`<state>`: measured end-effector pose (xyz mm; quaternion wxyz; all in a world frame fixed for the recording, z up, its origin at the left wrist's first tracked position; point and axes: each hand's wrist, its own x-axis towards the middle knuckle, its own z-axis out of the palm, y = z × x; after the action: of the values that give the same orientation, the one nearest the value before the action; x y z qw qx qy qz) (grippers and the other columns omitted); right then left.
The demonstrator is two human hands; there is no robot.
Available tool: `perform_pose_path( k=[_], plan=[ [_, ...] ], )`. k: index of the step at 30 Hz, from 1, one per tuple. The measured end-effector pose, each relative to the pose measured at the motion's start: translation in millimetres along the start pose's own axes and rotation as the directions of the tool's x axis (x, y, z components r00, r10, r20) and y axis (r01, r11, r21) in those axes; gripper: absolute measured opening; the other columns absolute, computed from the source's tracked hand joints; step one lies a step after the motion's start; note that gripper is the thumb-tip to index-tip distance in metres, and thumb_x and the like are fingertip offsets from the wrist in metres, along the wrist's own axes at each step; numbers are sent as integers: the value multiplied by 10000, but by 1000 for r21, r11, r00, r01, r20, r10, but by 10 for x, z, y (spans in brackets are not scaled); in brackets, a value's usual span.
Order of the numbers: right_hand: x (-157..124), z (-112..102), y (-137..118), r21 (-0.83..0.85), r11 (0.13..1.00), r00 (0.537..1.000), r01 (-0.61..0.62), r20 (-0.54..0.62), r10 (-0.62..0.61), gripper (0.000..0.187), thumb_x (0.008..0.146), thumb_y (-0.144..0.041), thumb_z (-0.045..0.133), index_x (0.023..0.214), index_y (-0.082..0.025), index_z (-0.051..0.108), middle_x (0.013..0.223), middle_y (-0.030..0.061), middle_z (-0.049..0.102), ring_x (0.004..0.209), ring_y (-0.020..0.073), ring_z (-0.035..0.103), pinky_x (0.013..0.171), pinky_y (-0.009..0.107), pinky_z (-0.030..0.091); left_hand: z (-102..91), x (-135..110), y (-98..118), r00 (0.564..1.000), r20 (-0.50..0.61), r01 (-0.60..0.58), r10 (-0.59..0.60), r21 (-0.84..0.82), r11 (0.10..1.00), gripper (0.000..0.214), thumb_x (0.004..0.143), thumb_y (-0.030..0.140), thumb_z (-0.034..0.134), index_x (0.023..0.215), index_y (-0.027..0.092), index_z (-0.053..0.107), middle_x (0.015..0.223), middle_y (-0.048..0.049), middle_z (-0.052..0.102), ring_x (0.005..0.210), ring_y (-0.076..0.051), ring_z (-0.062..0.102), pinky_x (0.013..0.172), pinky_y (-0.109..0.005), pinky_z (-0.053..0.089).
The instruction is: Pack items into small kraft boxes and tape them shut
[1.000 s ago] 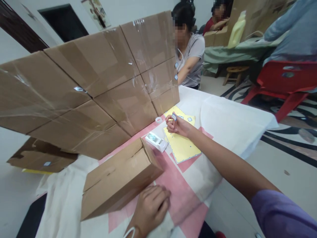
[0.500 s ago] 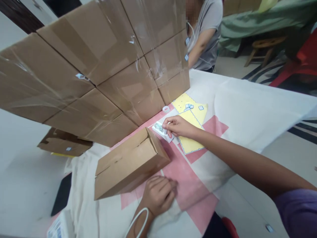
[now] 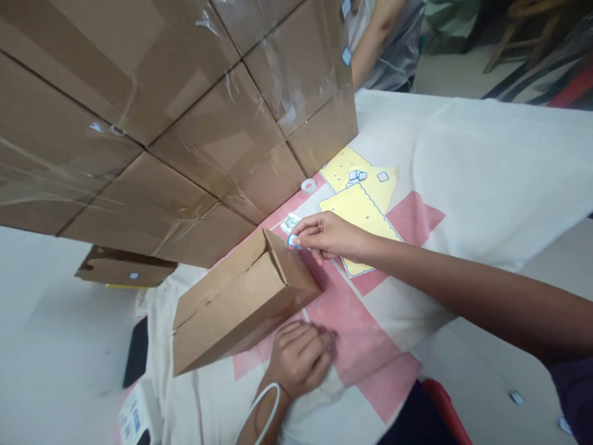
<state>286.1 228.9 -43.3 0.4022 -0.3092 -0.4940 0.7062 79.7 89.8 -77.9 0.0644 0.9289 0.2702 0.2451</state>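
Note:
My right hand [image 3: 324, 236] pinches a small white sticker with a blue edge [image 3: 293, 241] at the upper right corner of a small brown cardboard box [image 3: 238, 301] lying on the table. A little white packet [image 3: 291, 222] sits just behind the fingers. My left hand [image 3: 299, 357] rests curled as a loose fist on the cloth against the box's near side, a white band on its wrist. Two yellow sticker sheets [image 3: 359, 210] lie behind my right hand, several loose stickers [image 3: 357, 175] on the far one.
A wall of taped cardboard cartons [image 3: 185, 111] stands to the left and behind. A small tape roll [image 3: 308, 185] lies at its foot. The table has a white and pink cloth [image 3: 463, 173]. Another person's arm [image 3: 375, 37] shows at the far end. A flattened box [image 3: 123, 269] lies left.
My right hand left the yellow sheets carrying a sticker, passed the white packet and came to the box's corner. The camera has tilted down and closer. My left hand stayed put.

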Motion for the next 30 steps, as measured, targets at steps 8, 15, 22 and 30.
perform_pose_path(
  k=[8, 15, 22, 30],
  plan=[
    [26, 66, 65, 43, 999, 994, -27, -109, 31, 139, 806, -204, 777, 885, -122, 698, 506, -66, 512, 372, 20, 317, 357, 183, 195, -4, -43, -28, 1000, -15, 0, -1, -47, 999, 165, 844, 71, 543, 957, 154, 629, 642, -13, 624, 584, -145, 526, 575, -300, 380],
    [1, 116, 25, 133, 982, 987, -133, -71, 144, 165, 748, -171, 799, 813, -131, 653, 545, -27, 619, 356, 35, 395, 331, 188, 216, -7, -31, -38, 998, -30, 46, -47, -41, 998, 166, 859, 80, 499, 918, 169, 626, 631, -5, 613, 558, -133, 512, 551, -302, 388],
    [13, 114, 28, 114, 987, 992, -116, -38, 121, 172, 729, -194, 796, 783, -127, 647, 640, 9, 690, 353, 16, 368, 336, 185, 205, 13, -72, -66, 996, -39, 74, -76, -46, 996, 166, 845, 71, 508, 903, 164, 633, 608, 1, 578, 548, -139, 503, 540, -308, 382],
    [-12, 138, 17, 56, 987, 989, -148, 19, 148, 252, 723, -252, 807, 876, -139, 643, 628, -18, 671, 388, 29, 386, 368, 181, 250, 6, -60, -30, 994, -32, 99, -100, -43, 994, 166, 842, 62, 504, 896, 173, 616, 627, -3, 577, 562, -146, 494, 560, -314, 386]
  ],
)
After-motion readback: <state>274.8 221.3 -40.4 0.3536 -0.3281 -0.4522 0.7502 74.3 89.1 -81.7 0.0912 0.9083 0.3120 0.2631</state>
